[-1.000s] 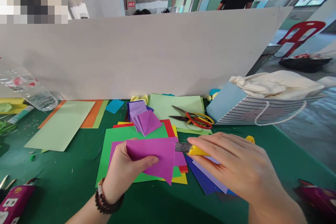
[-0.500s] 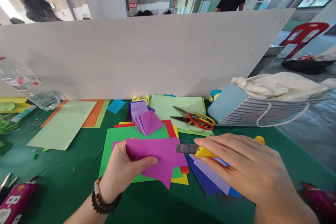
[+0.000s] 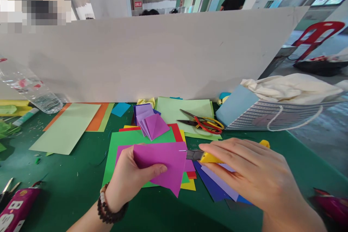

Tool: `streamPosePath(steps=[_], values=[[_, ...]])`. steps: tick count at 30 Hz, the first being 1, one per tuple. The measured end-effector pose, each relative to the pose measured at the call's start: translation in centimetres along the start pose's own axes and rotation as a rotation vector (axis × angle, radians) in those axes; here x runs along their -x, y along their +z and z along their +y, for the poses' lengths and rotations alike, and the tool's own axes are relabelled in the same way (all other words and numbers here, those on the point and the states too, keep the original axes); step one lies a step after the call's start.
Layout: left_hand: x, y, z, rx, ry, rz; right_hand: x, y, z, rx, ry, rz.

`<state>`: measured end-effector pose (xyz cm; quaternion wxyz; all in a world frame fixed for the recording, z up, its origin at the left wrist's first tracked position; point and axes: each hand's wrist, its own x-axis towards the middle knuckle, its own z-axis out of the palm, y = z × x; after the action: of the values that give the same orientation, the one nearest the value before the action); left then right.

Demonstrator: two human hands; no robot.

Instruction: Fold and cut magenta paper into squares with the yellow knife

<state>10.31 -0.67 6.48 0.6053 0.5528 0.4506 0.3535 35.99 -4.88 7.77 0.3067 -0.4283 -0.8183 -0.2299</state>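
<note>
My left hand (image 3: 141, 172) pinches a folded sheet of purple paper (image 3: 165, 156) between thumb and fingers, raised over the stacked sheets. In my right hand (image 3: 252, 177) is a yellow utility knife (image 3: 210, 158). Its grey blade points left and meets the right edge of the purple paper, with the tip at a thin light slit near the top edge. Beneath lie green paper (image 3: 116, 152) and red and yellow sheets. Folded purple pieces (image 3: 153, 126) rest on the pile's far side. Blue and lilac sheets (image 3: 213, 185) lie partly under my right hand.
Scissors (image 3: 203, 121) with red and yellow handles lie on pale green paper (image 3: 174, 110). A striped paper bag (image 3: 272, 114) stands at right, a tilted water bottle (image 3: 40, 92) at left. A white panel (image 3: 146, 58) closes off the back. A magenta box (image 3: 19, 206) sits front left.
The knife has shifted slightly left along the paper, and a thin light slit now shows at its tip. My left hand has moved a little right with the purple paper.
</note>
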Motion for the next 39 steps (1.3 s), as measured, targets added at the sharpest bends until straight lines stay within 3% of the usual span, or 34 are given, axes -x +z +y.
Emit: streamPosePath(steps=[10, 20, 29, 39], values=[[0.0, -0.2, 0.5, -0.057, 0.031, 0.043, 0.3, -0.3, 0.4, 0.004, -0.003, -0.003], [0.0, 0.0, 0.3, -0.038, -0.013, -0.026, 0.1, 0.1, 0.2, -0.007, -0.003, -0.004], [0.1, -0.4, 0.7, -0.078, 0.026, -0.002, 0.2, -0.5, 0.5, 0.007, -0.019, 0.0], [-0.2, 0.0, 0.0, -0.066, 0.076, 0.047, 0.4, -0.3, 0.5, -0.031, 0.056, -0.074]])
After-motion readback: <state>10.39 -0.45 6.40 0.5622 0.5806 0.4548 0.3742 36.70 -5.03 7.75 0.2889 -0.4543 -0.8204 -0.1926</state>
